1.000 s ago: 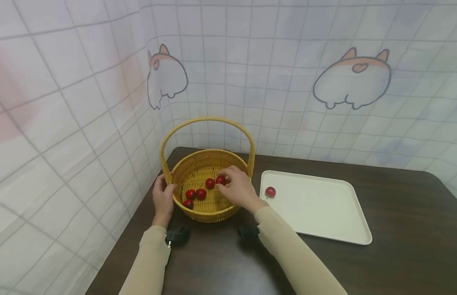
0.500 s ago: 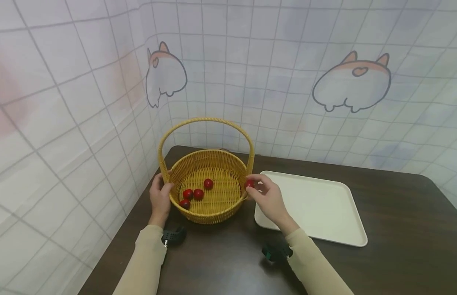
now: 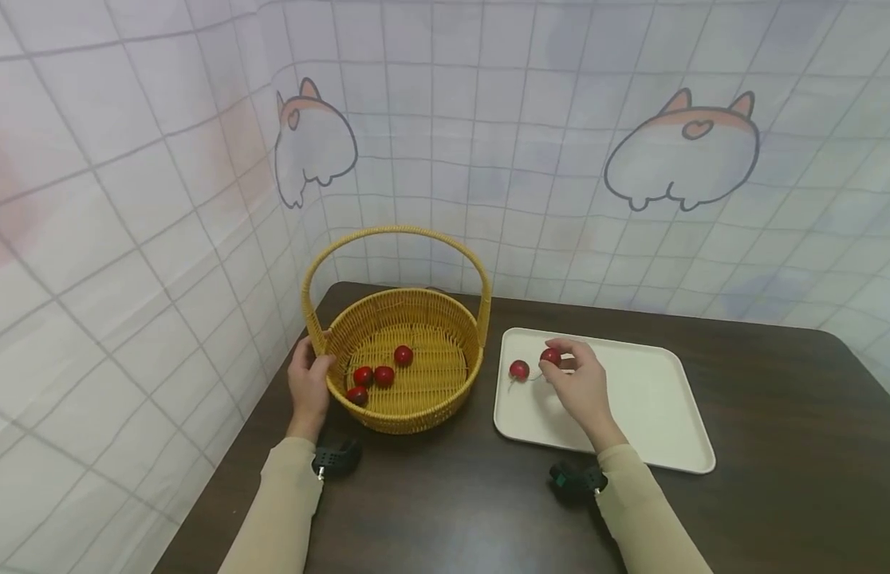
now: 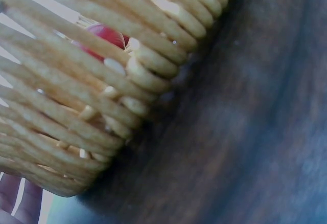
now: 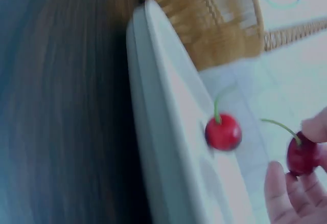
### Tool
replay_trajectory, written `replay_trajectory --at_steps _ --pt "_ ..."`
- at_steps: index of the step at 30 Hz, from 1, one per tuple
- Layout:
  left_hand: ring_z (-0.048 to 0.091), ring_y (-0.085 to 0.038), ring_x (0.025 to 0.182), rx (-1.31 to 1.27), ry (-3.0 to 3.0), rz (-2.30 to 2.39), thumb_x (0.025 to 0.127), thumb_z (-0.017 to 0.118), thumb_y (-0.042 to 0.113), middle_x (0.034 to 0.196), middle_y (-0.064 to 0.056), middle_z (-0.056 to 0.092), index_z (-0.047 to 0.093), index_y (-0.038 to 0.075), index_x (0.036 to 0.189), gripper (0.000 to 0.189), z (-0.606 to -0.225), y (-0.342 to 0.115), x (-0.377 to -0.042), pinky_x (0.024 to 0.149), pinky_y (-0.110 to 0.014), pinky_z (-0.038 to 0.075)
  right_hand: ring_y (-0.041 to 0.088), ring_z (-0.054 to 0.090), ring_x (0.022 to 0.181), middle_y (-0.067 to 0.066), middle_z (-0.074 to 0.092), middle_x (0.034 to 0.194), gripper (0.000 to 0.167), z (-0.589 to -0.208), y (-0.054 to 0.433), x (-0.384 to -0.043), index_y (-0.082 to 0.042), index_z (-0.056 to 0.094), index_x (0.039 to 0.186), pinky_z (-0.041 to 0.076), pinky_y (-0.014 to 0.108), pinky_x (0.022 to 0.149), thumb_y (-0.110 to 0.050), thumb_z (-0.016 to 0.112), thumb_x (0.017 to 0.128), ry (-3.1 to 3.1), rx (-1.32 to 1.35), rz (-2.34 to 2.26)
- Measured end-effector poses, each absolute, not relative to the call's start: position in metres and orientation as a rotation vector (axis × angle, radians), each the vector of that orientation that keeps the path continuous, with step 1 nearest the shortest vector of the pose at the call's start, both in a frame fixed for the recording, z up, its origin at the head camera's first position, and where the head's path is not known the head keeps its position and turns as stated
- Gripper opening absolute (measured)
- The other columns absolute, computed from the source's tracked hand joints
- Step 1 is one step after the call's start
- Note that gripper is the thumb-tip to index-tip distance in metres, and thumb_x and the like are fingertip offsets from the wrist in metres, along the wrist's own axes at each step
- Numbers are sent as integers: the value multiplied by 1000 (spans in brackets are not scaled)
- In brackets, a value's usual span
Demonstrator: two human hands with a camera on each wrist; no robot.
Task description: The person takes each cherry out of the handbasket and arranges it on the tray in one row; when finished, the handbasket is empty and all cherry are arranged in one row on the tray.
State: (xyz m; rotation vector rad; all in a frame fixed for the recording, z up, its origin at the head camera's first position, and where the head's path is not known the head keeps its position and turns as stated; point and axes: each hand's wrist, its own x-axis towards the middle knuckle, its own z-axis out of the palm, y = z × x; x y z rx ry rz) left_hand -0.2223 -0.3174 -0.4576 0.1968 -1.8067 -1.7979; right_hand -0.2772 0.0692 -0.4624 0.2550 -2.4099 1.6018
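My right hand (image 3: pixel 580 387) is over the left part of the white tray (image 3: pixel 653 422), pinching a cherry (image 3: pixel 550 356) between thumb and fingers. In the right wrist view the held cherry (image 5: pixel 301 154) shows a green stem. Just left of it, a second cherry (image 3: pixel 519 370) lies on the tray. My left hand (image 3: pixel 309 391) holds the yellow wicker basket (image 3: pixel 416 421) at its left side, by the foot of the handle, thumb over the rim. Several red cherries (image 3: pixel 383 376) lie on the basket's floor; in the left wrist view one cherry (image 4: pixel 104 39) shows through the weave.
The basket's tall arched handle (image 3: pixel 398 229) stands upright. Both things rest on a dark wooden table (image 3: pixel 445 510), the tray right of the basket. A grid-patterned curtain (image 3: pixel 459 119) hangs behind and along the left. A dark wrist device (image 3: pixel 337 458) sits below each hand.
My right hand has taken a cherry out of the basket and carried it right, past the rim, over the tray. My left hand has stayed at the basket's side.
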Motion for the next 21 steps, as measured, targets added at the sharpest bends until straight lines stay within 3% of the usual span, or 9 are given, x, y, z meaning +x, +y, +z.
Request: replay_trajectory --at_steps 8,21 --pt "52 -37 113 191 -1813 -1786 88 48 -7 126 -31 54 53 -12 126 39 -456 -316 -221 81 -17 44 27 61 99 15 61 119 43 -476 83 -284 -9 59 128 49 27 70 -16 69 87 -2664 139 1532" --pt "52 -37 116 175 -1830 -1776 91 47 -5 129 -30 53 52 -11 128 38 -456 -316 -220 82 -16 44 24 62 101 8 68 113 34 -484 78 -282 -13 65 119 45 35 82 -26 70 89 -2730 129 1404"
